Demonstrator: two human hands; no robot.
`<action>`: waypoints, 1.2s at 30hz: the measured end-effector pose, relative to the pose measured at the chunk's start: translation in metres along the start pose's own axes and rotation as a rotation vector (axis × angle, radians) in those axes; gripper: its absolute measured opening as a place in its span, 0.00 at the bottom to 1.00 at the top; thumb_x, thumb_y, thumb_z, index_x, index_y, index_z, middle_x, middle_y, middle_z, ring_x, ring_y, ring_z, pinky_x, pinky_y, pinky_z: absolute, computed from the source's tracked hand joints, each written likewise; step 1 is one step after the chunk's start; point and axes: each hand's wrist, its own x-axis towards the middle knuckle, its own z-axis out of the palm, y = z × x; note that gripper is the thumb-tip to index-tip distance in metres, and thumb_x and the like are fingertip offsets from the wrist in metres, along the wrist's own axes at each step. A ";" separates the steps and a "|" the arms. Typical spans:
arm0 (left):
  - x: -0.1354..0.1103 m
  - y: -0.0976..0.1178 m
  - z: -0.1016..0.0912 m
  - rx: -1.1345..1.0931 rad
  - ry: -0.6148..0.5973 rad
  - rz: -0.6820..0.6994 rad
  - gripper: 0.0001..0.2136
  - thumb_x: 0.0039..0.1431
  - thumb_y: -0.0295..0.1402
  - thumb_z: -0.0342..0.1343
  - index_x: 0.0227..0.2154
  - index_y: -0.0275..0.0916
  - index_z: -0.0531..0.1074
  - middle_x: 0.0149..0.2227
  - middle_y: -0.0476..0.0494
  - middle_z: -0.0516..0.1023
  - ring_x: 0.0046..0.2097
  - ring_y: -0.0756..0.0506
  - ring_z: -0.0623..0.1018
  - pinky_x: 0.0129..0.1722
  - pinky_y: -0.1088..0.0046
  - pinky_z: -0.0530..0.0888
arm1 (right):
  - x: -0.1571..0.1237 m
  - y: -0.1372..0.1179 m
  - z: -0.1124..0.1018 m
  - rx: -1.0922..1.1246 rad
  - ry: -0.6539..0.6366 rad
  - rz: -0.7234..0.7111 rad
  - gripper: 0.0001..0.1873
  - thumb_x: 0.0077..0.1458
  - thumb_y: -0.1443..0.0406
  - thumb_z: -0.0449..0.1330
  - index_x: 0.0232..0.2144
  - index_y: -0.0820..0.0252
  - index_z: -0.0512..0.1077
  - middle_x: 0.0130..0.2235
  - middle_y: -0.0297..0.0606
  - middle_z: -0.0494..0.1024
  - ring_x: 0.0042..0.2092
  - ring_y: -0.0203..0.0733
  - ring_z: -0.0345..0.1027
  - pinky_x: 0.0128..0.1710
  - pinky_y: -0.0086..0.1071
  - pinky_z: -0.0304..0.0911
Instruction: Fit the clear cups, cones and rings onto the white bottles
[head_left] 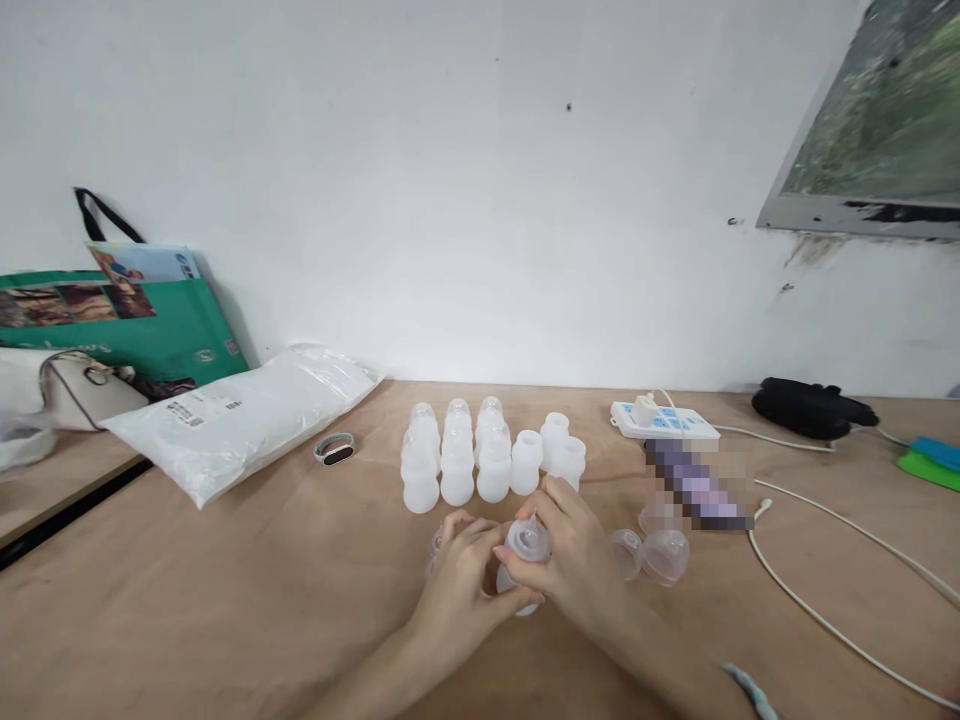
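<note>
Two bare hands work close together at the lower centre of the frame, above a brown wooden surface (315,600). The left hand (469,565) is curled around the body of a small white bottle (521,603), seemingly to keep it upright and steady, while the right hand (570,545) is closed with fingers and thumb at the rim of its translucent top piece (529,540), a grip that appears to suit fine control. A clear object is partly hidden behind the left hand, too covered to identify. Just beyond, at the centre, stand more white bottles: a cluster with clear domed tops (457,470) on the left, packed in tidy rows, and three bottles with open necks (527,462) on the right, perhaps kept apart so the two kinds stay distinct. Right of the hands lie a few clear domed cups (666,556), loose and near enough for the right hand to reach easily. Beyond them are a pixelated object and a white power strip (664,428), with a pale cable looping towards the lower right. At left, a wristband (334,450) rests near a large white plastic package (247,420); a green bag (176,325) leans at the far left, by the white wall.
</note>
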 end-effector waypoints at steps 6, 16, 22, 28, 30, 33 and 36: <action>0.000 -0.002 0.002 0.050 0.027 0.023 0.07 0.53 0.34 0.65 0.30 0.42 0.72 0.34 0.50 0.81 0.39 0.40 0.78 0.49 0.58 0.65 | -0.002 -0.001 -0.002 -0.076 -0.008 -0.064 0.08 0.54 0.60 0.64 0.32 0.57 0.70 0.33 0.39 0.73 0.35 0.47 0.68 0.33 0.38 0.65; 0.004 -0.011 -0.010 0.097 0.094 -0.050 0.13 0.50 0.38 0.69 0.37 0.42 0.76 0.35 0.48 0.81 0.41 0.37 0.77 0.49 0.54 0.68 | -0.023 0.072 -0.052 -0.490 -0.211 0.071 0.15 0.64 0.56 0.53 0.35 0.59 0.74 0.37 0.49 0.80 0.46 0.61 0.70 0.49 0.58 0.57; 0.004 -0.009 -0.011 0.096 0.092 -0.040 0.14 0.50 0.38 0.69 0.39 0.42 0.77 0.36 0.48 0.82 0.43 0.36 0.78 0.51 0.54 0.68 | -0.037 0.094 -0.054 -0.434 -0.333 0.034 0.06 0.49 0.68 0.66 0.24 0.55 0.71 0.31 0.41 0.81 0.39 0.57 0.74 0.50 0.58 0.59; 0.004 -0.007 -0.011 0.082 0.057 -0.059 0.14 0.50 0.36 0.71 0.38 0.40 0.76 0.37 0.47 0.81 0.43 0.36 0.77 0.51 0.55 0.65 | 0.002 0.046 -0.082 -0.156 -0.074 0.122 0.12 0.63 0.59 0.56 0.48 0.53 0.69 0.46 0.41 0.80 0.42 0.50 0.75 0.40 0.43 0.69; 0.005 -0.007 -0.012 0.075 0.046 -0.059 0.14 0.51 0.35 0.70 0.39 0.40 0.76 0.37 0.47 0.81 0.43 0.36 0.77 0.51 0.55 0.64 | 0.017 0.022 -0.089 -0.031 -0.006 0.010 0.11 0.63 0.59 0.58 0.47 0.52 0.71 0.48 0.40 0.79 0.48 0.50 0.74 0.46 0.44 0.69; 0.005 -0.008 -0.012 0.062 0.044 -0.045 0.16 0.51 0.36 0.70 0.41 0.40 0.76 0.38 0.47 0.81 0.43 0.36 0.77 0.50 0.56 0.63 | 0.035 -0.004 -0.089 0.078 -0.010 -0.155 0.10 0.65 0.64 0.56 0.47 0.52 0.73 0.51 0.41 0.77 0.52 0.48 0.72 0.50 0.41 0.69; 0.005 -0.009 -0.012 0.056 0.044 -0.026 0.16 0.51 0.36 0.70 0.42 0.41 0.76 0.37 0.48 0.81 0.43 0.37 0.77 0.50 0.56 0.63 | 0.044 -0.014 -0.077 0.125 -0.155 -0.179 0.15 0.63 0.68 0.57 0.51 0.53 0.72 0.49 0.41 0.78 0.49 0.45 0.74 0.47 0.39 0.72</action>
